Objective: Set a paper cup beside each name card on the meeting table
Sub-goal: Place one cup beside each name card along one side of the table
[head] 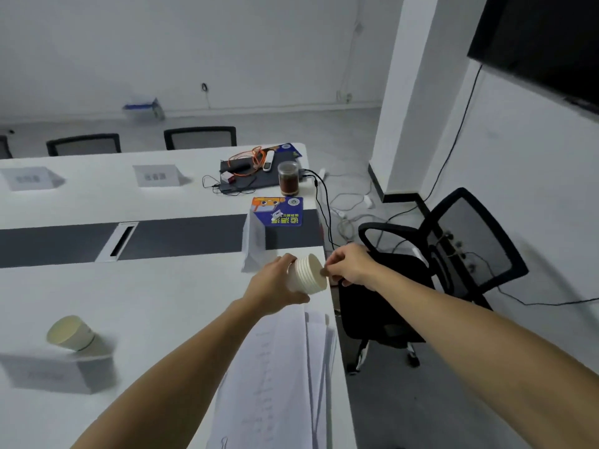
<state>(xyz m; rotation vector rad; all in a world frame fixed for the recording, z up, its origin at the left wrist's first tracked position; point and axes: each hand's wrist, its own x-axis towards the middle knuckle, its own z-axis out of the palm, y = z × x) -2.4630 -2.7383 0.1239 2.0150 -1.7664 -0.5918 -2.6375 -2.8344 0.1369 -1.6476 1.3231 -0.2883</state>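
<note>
My left hand (275, 286) grips a stack of several nested white paper cups (306, 273), held sideways over the table's right end. My right hand (348, 265) pinches the rim of the outermost cup in that stack. One paper cup (73, 333) stands on the white meeting table (162, 296) right behind a near name card (61, 372). Another name card (256, 244) stands just beyond my left hand. Two more name cards (157, 176) (27, 179) stand on the far side of the table.
Loose paper sheets (282, 367) lie by the table's right edge. A blue box (278, 211), a jar of dark liquid (288, 178), a laptop with cables (246, 170) crowd the far right corner. A black office chair (453, 254) stands right of the table; more chairs line the far side.
</note>
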